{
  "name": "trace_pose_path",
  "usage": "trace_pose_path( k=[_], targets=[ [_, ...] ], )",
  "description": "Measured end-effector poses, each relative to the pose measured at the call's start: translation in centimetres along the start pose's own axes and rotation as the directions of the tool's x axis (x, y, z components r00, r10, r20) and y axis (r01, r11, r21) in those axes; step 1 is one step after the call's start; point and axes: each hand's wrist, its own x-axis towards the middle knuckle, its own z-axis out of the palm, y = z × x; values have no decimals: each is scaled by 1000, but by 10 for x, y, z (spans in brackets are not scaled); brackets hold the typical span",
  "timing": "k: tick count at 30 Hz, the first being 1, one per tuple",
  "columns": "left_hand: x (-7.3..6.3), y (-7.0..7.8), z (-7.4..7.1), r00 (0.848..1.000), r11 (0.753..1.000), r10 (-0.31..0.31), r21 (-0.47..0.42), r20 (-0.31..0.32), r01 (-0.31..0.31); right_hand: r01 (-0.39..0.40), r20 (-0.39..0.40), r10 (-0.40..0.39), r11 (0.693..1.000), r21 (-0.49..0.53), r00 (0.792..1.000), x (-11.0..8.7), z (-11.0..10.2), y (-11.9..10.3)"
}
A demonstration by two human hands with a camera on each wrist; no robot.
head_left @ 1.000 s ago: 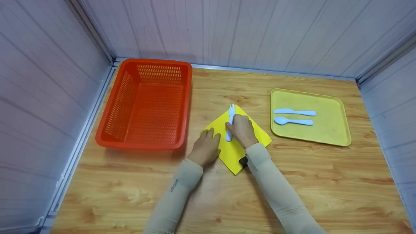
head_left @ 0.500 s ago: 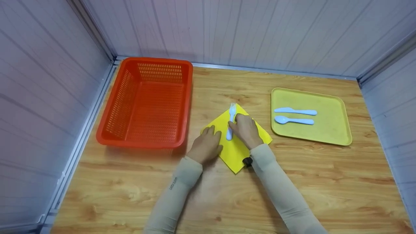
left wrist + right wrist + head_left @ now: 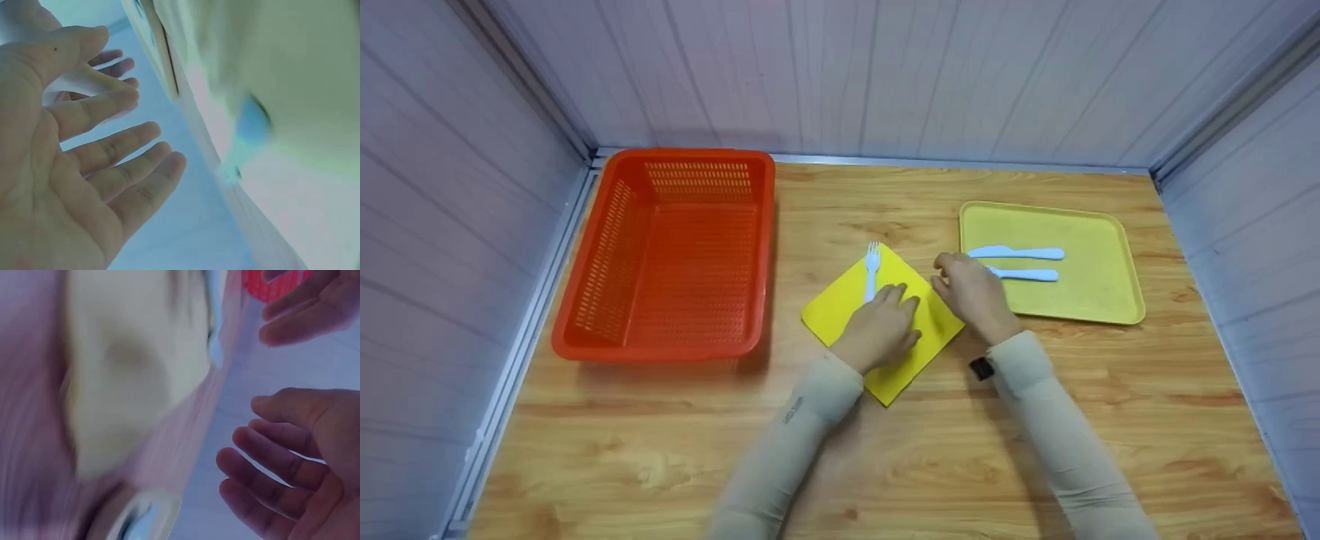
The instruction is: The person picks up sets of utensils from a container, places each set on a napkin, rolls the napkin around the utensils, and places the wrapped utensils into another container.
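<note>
A yellow square napkin (image 3: 840,304) lies cornerwise on the table, with a light blue fork (image 3: 872,266) on its far part, tines pointing away. My left hand (image 3: 879,330) is over the middle of the napkin and hides the end of the fork's handle. In the left wrist view, the left hand's fingers (image 3: 135,197) are extended and hold nothing. My right hand (image 3: 976,296) is between the napkin's right corner and the yellow tray (image 3: 1095,300), overlapping the tray's near left edge. Its fingers (image 3: 264,472) are loosely bent, with nothing in them.
On the tray lie a light blue knife (image 3: 1027,253) and a matching spoon (image 3: 1031,275), whose bowl is hidden by the right hand. A deep red plastic basket (image 3: 765,247) stands on the left. Panel walls enclose the table's back and sides.
My right hand has left the fork and moved right to the tray's edge. My left hand has shifted right, from the napkin's left side to over its middle. The fork stays on the napkin.
</note>
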Motion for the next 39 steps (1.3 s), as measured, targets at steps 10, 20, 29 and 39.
trace_pose_path(
  k=[10,20,29,39],
  targets=[
    [34,33,12,995,996,89,14,40,-90,61,-35,-66,990,-127,997,-10,-8,78],
    [62,60,25,984,993,100,45,146,-108,73,-8,-76,982,-171,997,-16,2,120],
    [70,62,28,980,990,103,77,173,-118,73,-31,-82,972,-225,996,-18,3,128],
    [73,64,25,979,991,114,57,168,-125,61,-43,-74,969,-241,996,-21,1,132]
  ],
)
